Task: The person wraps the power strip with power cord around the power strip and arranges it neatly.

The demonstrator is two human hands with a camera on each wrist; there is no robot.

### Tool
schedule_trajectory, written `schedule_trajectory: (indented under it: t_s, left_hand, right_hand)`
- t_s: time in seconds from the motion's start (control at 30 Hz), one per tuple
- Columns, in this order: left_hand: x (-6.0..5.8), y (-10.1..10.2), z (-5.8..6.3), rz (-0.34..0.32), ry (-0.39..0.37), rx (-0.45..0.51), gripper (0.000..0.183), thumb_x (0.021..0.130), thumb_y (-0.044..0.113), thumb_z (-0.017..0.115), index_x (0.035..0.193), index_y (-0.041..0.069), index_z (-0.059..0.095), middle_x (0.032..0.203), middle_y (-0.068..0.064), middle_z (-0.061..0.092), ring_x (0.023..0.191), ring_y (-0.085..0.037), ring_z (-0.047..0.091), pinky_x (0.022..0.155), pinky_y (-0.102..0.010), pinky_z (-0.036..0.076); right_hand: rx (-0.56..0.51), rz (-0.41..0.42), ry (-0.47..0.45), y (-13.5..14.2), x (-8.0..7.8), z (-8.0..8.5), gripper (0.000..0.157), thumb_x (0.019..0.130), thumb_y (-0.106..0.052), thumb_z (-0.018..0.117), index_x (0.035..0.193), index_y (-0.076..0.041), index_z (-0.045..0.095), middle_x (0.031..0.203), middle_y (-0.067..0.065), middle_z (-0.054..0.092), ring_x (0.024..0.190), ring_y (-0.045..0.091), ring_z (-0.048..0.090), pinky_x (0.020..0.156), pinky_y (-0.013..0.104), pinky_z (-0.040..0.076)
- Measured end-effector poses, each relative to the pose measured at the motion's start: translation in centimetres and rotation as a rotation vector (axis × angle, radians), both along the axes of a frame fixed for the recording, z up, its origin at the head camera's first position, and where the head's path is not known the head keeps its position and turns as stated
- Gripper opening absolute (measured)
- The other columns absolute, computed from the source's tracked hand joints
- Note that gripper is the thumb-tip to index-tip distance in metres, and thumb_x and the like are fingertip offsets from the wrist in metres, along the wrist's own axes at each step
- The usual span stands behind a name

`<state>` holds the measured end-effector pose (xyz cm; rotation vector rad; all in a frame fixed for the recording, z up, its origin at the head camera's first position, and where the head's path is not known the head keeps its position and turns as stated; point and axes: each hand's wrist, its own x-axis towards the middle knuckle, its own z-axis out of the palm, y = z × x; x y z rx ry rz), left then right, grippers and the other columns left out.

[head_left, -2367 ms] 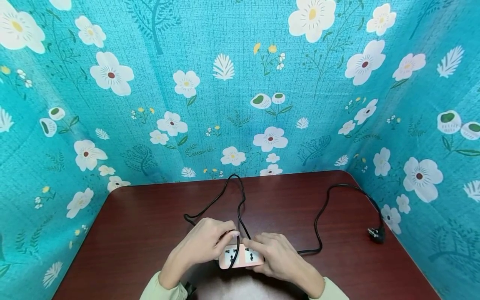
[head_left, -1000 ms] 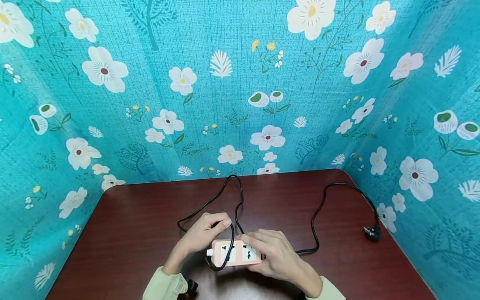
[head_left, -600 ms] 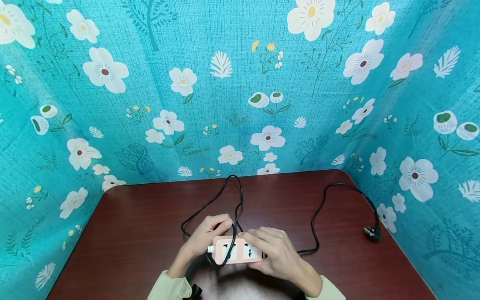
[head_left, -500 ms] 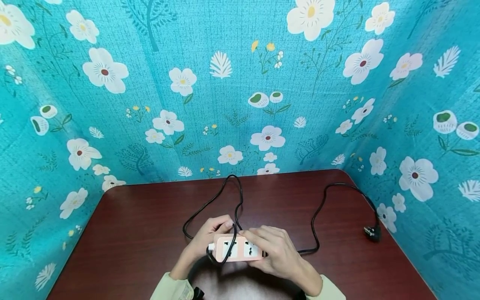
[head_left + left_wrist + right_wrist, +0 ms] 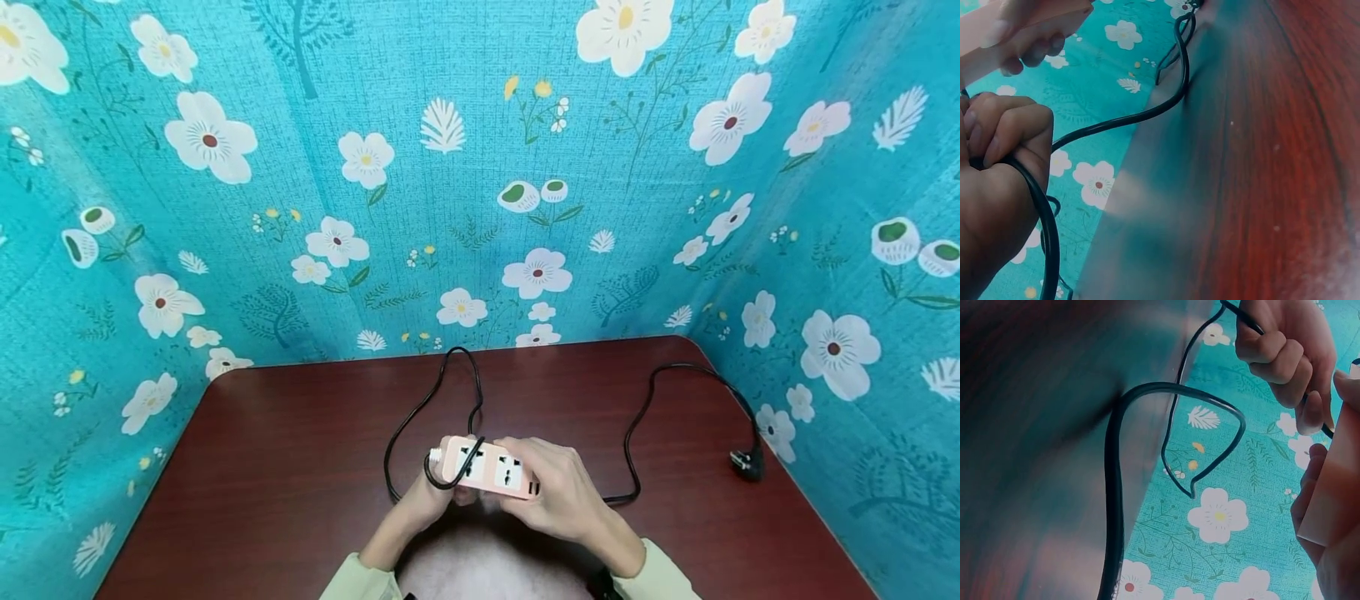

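Note:
A pink and white power strip (image 5: 489,468) is raised above the table, its socket face toward the head camera. My right hand (image 5: 562,492) grips its right end, thumb on the near side in the head view. The left hand (image 5: 427,498) is by the left end, partly hidden behind the strip there. In the left wrist view its curled fingers (image 5: 1013,128) hold the black cord (image 5: 1050,250). From the strip's white left end, the cord loops across the socket face. The right wrist view shows the strip's plain underside (image 5: 1335,494) too.
More of the cord (image 5: 390,442) lies looped toward the back of the dark red table (image 5: 300,433). At the right it runs to a black plug (image 5: 747,462) by the table's right edge. A turquoise flowered cloth (image 5: 480,167) hangs behind and at both sides.
The power strip has been raised away from the table and tilted, its right end lower. My left hand has moved right and behind its left end, pulling the back cord loop rightward.

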<state>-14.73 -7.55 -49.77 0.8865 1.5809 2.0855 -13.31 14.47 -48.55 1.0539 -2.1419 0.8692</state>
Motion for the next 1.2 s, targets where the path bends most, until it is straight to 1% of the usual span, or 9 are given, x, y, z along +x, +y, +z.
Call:
schedule_trajectory:
  t_s: [0.1, 0.27, 0.4, 0.53, 0.7, 0.83, 1.0, 1.1, 1.2]
  left_hand:
    - [0.0, 0.3, -0.1, 0.005, 0.001, 0.013, 0.079, 0.099, 0.072, 0.041, 0.085, -0.005, 0.034, 0.065, 0.008, 0.031, 0.055, -0.007, 0.023, 0.046, -0.032, 0.017]
    - [-0.2, 0.4, -1.4, 0.035, -0.053, -0.027, 0.071, 0.095, 0.073, 0.042, 0.088, 0.002, 0.043, 0.068, 0.008, 0.028, 0.057, -0.003, 0.024, 0.051, -0.025, 0.019]
    - [-0.1, 0.2, -2.2, 0.061, -0.13, -0.062, 0.066, 0.104, 0.057, 0.045, 0.091, -0.007, 0.04, 0.07, 0.009, 0.029, 0.058, -0.001, 0.025, 0.053, -0.026, 0.017]
    - [0.4, 0.1, -2.2, 0.099, -0.187, -0.151, 0.054, 0.114, 0.035, 0.042, 0.094, -0.014, 0.031, 0.07, 0.007, 0.03, 0.056, -0.001, 0.027, 0.054, -0.02, 0.022]
    - [0.6, -0.1, -1.8, 0.173, -0.135, -0.329, 0.043, 0.115, 0.027, 0.036, 0.095, -0.011, 0.039, 0.07, 0.002, 0.034, 0.053, -0.003, 0.032, 0.054, -0.018, 0.028]
    - [0.8, -0.4, -1.5, 0.273, -0.026, -0.5, 0.038, 0.114, 0.024, 0.04, 0.094, -0.007, 0.05, 0.066, 0.003, 0.039, 0.053, -0.003, 0.037, 0.054, -0.019, 0.032]
    - [1.1, -0.8, -0.9, 0.427, 0.248, -0.743, 0.034, 0.115, 0.026, 0.041, 0.093, 0.007, 0.059, 0.065, 0.011, 0.043, 0.055, 0.001, 0.038, 0.054, -0.02, 0.036]
    - [1.4, -1.0, -0.7, 0.503, 0.391, -0.847, 0.032, 0.115, 0.031, 0.042, 0.094, 0.013, 0.06, 0.066, 0.014, 0.039, 0.056, 0.001, 0.034, 0.054, -0.021, 0.035]
    - [1.9, -1.2, -0.6, 0.561, 0.537, -0.907, 0.028, 0.113, 0.029, 0.047, 0.089, 0.018, 0.058, 0.066, 0.016, 0.036, 0.058, 0.002, 0.037, 0.054, -0.02, 0.037]
  right_hand:
    - [-0.019, -0.011, -0.048, 0.1, -0.1, 0.0, 0.063, 0.071, -0.028, 0.097, 0.125, -0.015, 0.069, 0.102, -0.005, 0.076, 0.083, 0.005, 0.069, 0.068, 0.02, 0.054]
    - [-0.008, -0.038, -0.092, 0.4, -0.3, -0.1, 0.062, 0.075, -0.034, 0.096, 0.127, -0.017, 0.068, 0.103, -0.006, 0.076, 0.085, 0.004, 0.069, 0.07, 0.021, 0.054]
    - [0.053, -0.09, -0.15, 0.8, 0.0, 0.0, 0.063, 0.08, -0.041, 0.091, 0.131, -0.018, 0.065, 0.107, -0.007, 0.074, 0.083, 0.0, 0.064, 0.068, 0.018, 0.051]
    - [0.117, -0.138, -0.224, 0.9, 0.3, 0.3, 0.063, 0.083, -0.045, 0.087, 0.133, -0.017, 0.062, 0.111, -0.008, 0.072, 0.083, -0.002, 0.059, 0.067, 0.016, 0.049]
    - [0.165, -0.154, -0.306, 1.0, 0.7, 0.7, 0.062, 0.084, -0.042, 0.085, 0.133, -0.017, 0.058, 0.109, -0.01, 0.07, 0.081, -0.003, 0.058, 0.067, 0.017, 0.047]
    - [0.164, -0.151, -0.401, 1.2, 0.7, 0.9, 0.065, 0.075, -0.03, 0.086, 0.131, -0.018, 0.055, 0.101, -0.013, 0.066, 0.078, -0.003, 0.055, 0.067, 0.018, 0.047]
    - [0.11, -0.149, -0.51, 1.2, 0.5, 1.1, 0.066, 0.074, -0.023, 0.086, 0.13, -0.018, 0.053, 0.097, -0.013, 0.063, 0.076, -0.001, 0.054, 0.067, 0.019, 0.046]
    - [0.075, -0.163, -0.489, 1.3, 0.3, 1.0, 0.067, 0.076, -0.023, 0.087, 0.132, -0.015, 0.052, 0.098, -0.009, 0.065, 0.076, -0.001, 0.054, 0.066, 0.019, 0.046]
    - [0.055, -0.197, -0.407, 1.4, 0.1, 1.0, 0.068, 0.076, -0.024, 0.088, 0.133, -0.014, 0.054, 0.098, -0.007, 0.066, 0.075, -0.001, 0.053, 0.065, 0.018, 0.045]
